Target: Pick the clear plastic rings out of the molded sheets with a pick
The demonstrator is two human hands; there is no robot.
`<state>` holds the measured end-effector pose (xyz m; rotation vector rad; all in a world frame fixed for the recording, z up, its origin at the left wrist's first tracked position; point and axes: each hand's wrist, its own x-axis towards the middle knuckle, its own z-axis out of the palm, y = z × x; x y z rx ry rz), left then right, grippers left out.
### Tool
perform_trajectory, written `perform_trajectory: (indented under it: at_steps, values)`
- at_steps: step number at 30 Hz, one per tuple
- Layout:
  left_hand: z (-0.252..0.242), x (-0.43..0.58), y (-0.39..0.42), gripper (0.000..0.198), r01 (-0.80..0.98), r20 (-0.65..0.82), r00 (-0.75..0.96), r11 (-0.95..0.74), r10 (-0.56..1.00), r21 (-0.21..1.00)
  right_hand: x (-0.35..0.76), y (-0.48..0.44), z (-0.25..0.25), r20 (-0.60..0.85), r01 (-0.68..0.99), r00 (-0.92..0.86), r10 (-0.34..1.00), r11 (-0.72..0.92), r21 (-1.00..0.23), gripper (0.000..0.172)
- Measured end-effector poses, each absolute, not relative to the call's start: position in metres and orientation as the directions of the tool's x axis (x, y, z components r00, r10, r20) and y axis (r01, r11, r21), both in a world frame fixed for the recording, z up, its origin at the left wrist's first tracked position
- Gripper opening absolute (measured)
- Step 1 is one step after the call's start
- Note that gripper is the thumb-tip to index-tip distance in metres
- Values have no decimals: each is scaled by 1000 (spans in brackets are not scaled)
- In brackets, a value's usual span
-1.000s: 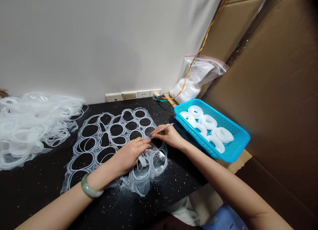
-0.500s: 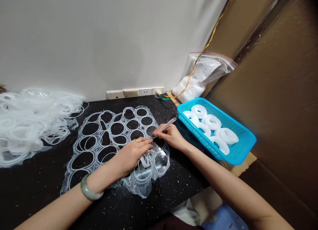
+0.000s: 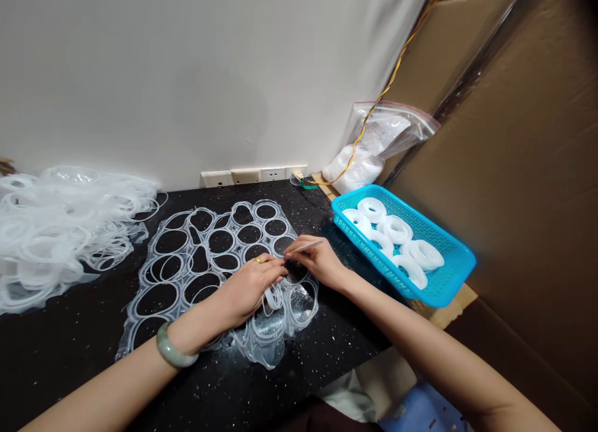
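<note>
A translucent sheet of joined rings (image 3: 159, 299) lies on the black table, with many round openings in it. My left hand (image 3: 247, 282) rests on its right part, fingers close together and bent. A small bunch of loose white rings (image 3: 272, 300) is tucked beneath those fingers. My right hand (image 3: 320, 261) pinches a thin, pale pen-like tool (image 3: 306, 248), its lower end down by the sheet near my left fingertips. The fingertips partly hide that end. The hands are nearly touching.
A blue perforated basket (image 3: 448, 289) at the right holds several white ring coils (image 3: 396, 229). At the left is a heap of translucent ring scraps (image 3: 51, 233). Behind the basket sits a plastic bag (image 3: 359, 164), near wall sockets (image 3: 246, 176) and a yellow cord (image 3: 397, 65).
The pen-like tool has tipped lower, and my right hand has turned with it and closed in around it. My left hand has stayed almost in place.
</note>
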<state>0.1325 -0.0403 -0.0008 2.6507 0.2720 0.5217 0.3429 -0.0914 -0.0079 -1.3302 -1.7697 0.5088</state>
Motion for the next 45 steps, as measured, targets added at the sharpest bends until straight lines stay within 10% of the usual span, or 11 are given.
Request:
perform_trajectory:
  at_steps: [10, 22, 31, 45]
  values:
    - [6, 129, -44, 32, 119, 290, 918, -888, 268, 443, 335, -94, -3, 386, 828, -261, 885, 410, -382, 21]
    - [-6, 124, -45, 38, 139, 306, 908, -895, 287, 424, 339, -82, -5, 165, 447, -4, 986, 150, -882, 16]
    - [19, 130, -50, 32, 121, 273, 918, -858, 288, 499, 333, -93, -2, 374, 806, -241, 895, 400, -437, 22]
    - [6, 118, -49, 31, 94, 302, 914, -866, 270, 491, 333, -76, -2, 380, 945, -136, 915, 234, -227, 20]
